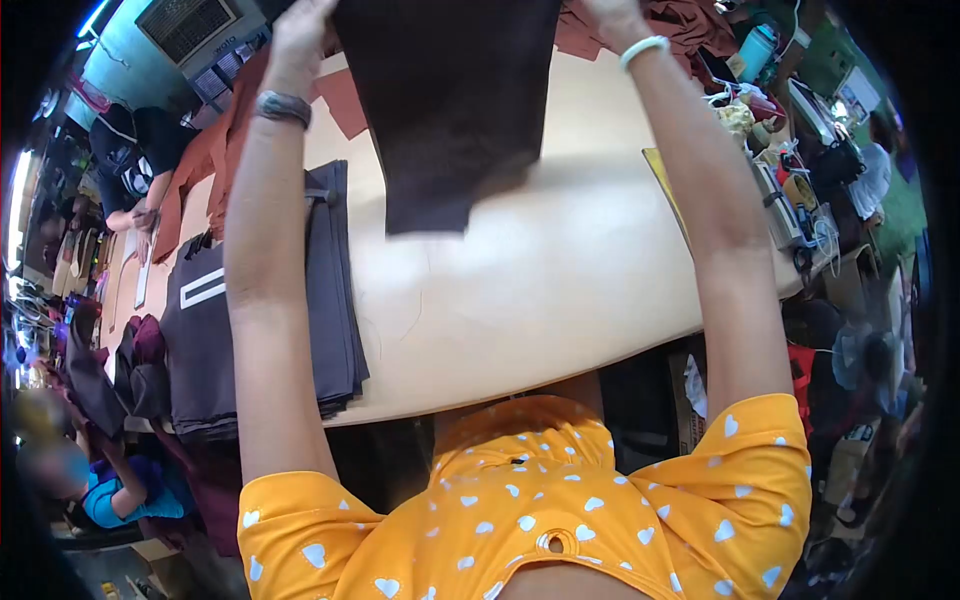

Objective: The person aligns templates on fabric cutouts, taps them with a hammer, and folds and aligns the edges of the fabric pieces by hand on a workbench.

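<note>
A dark brown fabric piece (450, 100) is stretched out over the table, its upper end cut off by the top of the view. My left hand (302, 38) is at its upper left side, closed on the fabric's edge, with the fingertips partly out of view. At the upper right, my right hand (612, 18) grips the other side, its fingers also partly cut off. The fabric's lower edge is blurred and seems to hang above the pale tabletop (520, 290). A neat stack of dark fabric pieces (330, 290) lies beside my left forearm.
On the stack sits a white rectangular frame-like piece (203, 288). Rust-coloured cloth (195, 180) lies along the far left and back. A yellow-edged item (660, 180) lies by my right forearm. Tools and cables (800, 210) crowd the right edge. Co-workers (140, 160) are at the left.
</note>
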A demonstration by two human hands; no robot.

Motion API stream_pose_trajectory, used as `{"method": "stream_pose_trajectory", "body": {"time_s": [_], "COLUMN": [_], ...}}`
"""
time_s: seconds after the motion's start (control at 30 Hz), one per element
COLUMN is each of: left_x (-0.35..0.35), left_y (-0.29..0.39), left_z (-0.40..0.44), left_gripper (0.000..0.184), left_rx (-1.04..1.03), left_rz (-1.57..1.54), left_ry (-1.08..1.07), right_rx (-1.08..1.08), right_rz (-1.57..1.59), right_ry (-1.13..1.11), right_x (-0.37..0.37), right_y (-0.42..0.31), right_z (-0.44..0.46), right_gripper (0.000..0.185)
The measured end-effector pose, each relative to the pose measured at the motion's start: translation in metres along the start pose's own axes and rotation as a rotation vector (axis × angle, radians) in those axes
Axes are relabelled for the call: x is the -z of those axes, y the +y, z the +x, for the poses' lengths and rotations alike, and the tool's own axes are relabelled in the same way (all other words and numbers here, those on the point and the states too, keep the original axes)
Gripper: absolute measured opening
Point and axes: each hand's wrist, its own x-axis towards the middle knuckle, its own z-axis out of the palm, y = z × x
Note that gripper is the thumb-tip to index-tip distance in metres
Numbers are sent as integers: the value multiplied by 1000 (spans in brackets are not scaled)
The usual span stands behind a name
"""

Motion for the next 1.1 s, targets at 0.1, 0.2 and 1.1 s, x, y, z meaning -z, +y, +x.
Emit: {"method": "stream_pose_trajectory", "body": {"time_s": [0.1,0.2,1.1], "left_x": [-69,-38,-29], "left_y": [111,93,-11], "left_z": [-104,-147,-430], "left_gripper": [21,20,14], "left_rx": [-280,-522,-18], "left_rz": [-13,107,870], "left_ry": [107,62,-358], "right_rx": [43,87,-211], "right_rz": [90,235,-496], "right_ry": [29,-137,-746], "right_x": [16,42,90], "right_y": [-76,-116,-125], "right_z": [-8,-70,-361], "right_gripper": [18,22,15]}}
